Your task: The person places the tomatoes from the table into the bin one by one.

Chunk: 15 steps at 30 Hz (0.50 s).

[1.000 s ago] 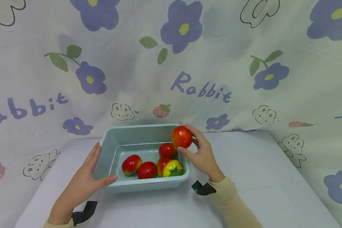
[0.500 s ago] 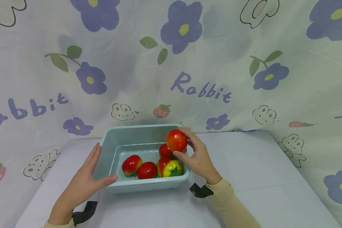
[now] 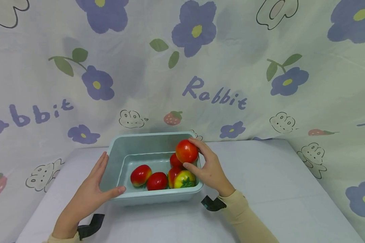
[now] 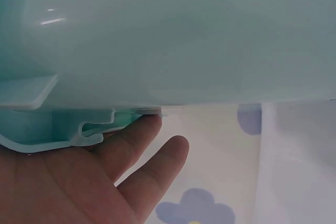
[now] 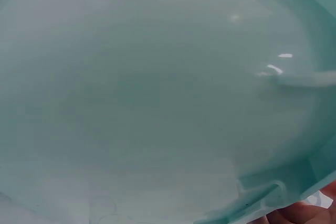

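A pale blue-green plastic bin (image 3: 152, 199) stands on the white-covered table. My left hand (image 3: 88, 197) rests against its left end, thumb on the front rim, fingers extended along the side. In the left wrist view, straight fingers (image 4: 152, 177) lie beside the bin's outer wall. My right hand (image 3: 211, 170) holds a shiny red tomato (image 3: 187, 151) between thumb and fingers, over the bin's right end. Below it, partly hidden, is a red fruit (image 3: 175, 160). The right wrist view mostly shows the bin wall (image 5: 131, 103), with a little of my fingers at lower right.
Inside the bin lie a red-yellow fruit (image 3: 141, 175), a red fruit (image 3: 156, 181), another red fruit (image 3: 172, 175) and a yellow fruit with a green leafy top (image 3: 184, 179). A printed cloth (image 3: 158, 87) hangs behind the table.
My right hand has moved left and slightly down with the tomato, from the bin's right rim to further over the inside. My left hand and the bin stay put.
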Motion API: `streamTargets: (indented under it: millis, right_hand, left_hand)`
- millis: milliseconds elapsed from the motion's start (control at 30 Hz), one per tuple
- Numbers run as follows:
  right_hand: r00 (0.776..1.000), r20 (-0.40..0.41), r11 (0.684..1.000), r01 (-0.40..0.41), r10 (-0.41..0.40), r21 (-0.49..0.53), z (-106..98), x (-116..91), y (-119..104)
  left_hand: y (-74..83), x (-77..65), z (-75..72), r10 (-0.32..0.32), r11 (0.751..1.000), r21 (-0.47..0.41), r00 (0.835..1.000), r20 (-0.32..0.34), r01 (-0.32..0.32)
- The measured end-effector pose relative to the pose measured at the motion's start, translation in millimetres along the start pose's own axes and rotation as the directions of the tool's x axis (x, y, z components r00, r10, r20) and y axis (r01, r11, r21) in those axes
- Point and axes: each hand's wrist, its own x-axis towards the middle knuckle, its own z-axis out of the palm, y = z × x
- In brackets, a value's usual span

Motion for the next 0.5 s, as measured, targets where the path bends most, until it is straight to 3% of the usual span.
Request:
streamTargets:
  millis: [500]
  right_hand:
    - [1.000,0.004,0.999,0.028,-0.028,-0.029,0.4,-1.2,0.6]
  left_hand:
    - [-0.3,0.4,0.2,0.002,1.000,-0.007,1.000,0.000,-0.002]
